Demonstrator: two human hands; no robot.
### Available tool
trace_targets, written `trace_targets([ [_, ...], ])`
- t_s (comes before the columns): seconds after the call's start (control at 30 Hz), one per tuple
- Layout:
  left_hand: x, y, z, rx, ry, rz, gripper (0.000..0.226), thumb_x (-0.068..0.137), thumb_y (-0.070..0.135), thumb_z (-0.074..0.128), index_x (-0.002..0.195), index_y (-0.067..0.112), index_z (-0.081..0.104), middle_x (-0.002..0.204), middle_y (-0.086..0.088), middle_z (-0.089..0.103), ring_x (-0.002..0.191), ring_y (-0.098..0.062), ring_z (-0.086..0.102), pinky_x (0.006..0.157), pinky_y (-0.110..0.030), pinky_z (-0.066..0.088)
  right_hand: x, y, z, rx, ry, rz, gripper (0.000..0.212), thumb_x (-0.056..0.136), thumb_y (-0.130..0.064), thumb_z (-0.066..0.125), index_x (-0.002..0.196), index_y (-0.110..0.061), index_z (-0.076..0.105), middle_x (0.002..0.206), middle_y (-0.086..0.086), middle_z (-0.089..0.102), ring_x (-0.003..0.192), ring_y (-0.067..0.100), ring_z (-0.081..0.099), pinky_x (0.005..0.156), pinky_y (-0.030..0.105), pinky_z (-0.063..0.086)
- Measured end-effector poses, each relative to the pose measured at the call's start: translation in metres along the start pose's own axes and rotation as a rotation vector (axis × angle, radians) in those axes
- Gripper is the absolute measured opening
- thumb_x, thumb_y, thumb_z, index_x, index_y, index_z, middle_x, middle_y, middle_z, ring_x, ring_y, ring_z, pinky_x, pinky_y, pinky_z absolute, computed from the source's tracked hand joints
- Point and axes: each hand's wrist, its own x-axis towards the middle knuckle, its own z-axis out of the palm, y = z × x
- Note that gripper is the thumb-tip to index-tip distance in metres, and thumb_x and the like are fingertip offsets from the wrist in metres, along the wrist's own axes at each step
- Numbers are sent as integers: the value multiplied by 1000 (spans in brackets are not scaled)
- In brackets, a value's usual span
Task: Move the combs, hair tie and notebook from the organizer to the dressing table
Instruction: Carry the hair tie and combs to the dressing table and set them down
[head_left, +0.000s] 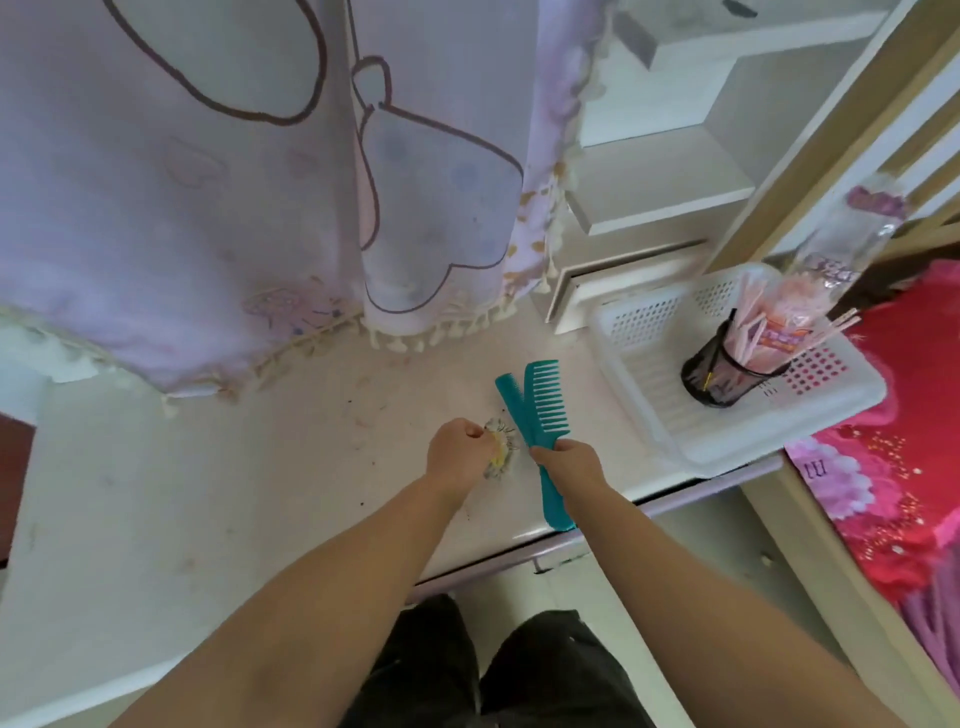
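Note:
Two teal combs (540, 410) lie crossed over the white dressing table (234, 467), one fine-toothed and one wide-toothed. My right hand (569, 460) is closed around their handles, which stick out past the table's front edge. My left hand (457, 457) pinches a sheer hair tie (501, 452) with a yellow band, resting on the table just left of the combs. The white perforated organizer basket (649, 338) stands to the right, on the table's corner. No notebook is visible.
A black mesh cup (727, 379) with pink sticks and a clear packet stands inside the basket. A lilac curtain (260, 182) with tassels hangs over the table's back. White shelves rise at the back right. A red floral bedspread (893, 467) lies right.

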Motion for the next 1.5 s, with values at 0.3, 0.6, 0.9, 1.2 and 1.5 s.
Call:
trace_targets([
  [0.3, 44, -15, -7, 500, 136, 13, 23, 85, 31, 49, 100, 19, 61, 110, -8, 59, 105, -28, 50, 84, -38, 39, 23, -8, 11, -153, 23, -31, 35, 81, -15, 60, 48, -15, 46, 48, -1, 39, 45, 14, 36, 42, 25, 24],
  [0.6, 30, -47, -17, 591, 278, 154, 44, 93, 32, 39, 135, 18, 38, 144, -6, 39, 132, -26, 33, 108, -43, 27, 49, -9, -17, -250, -19, -168, 20, 86, -21, 56, 70, -10, 53, 61, 1, 48, 58, 19, 46, 53, 28, 34],
  [0.9, 28, -85, -19, 844, 91, 159, 59, 96, 44, 12, 146, 25, -15, 158, 0, -18, 144, -16, -19, 117, -43, -10, 62, -10, -18, -588, -1, -276, 26, 85, -31, 57, 88, -5, 57, 88, 11, 58, 72, 26, 54, 59, 30, 39],
  [1.2, 33, -61, -31, 816, 61, 251, 57, 95, 39, 26, 147, 20, 12, 158, -7, 13, 145, -25, 9, 117, -49, 7, 36, 0, -26, -503, 156, -231, 34, 91, -40, 49, 105, -10, 57, 107, 12, 60, 91, 28, 61, 75, 38, 50],
  [1.5, -13, 8, 16, 893, -140, 1116, 45, 85, 22, 55, 127, 5, 52, 132, -17, 56, 121, -33, 53, 99, -51, 42, -76, 90, -40, -661, 530, -166, 44, 96, -42, 32, 135, -24, 40, 140, 1, 46, 127, 23, 42, 104, 40, 32],
])
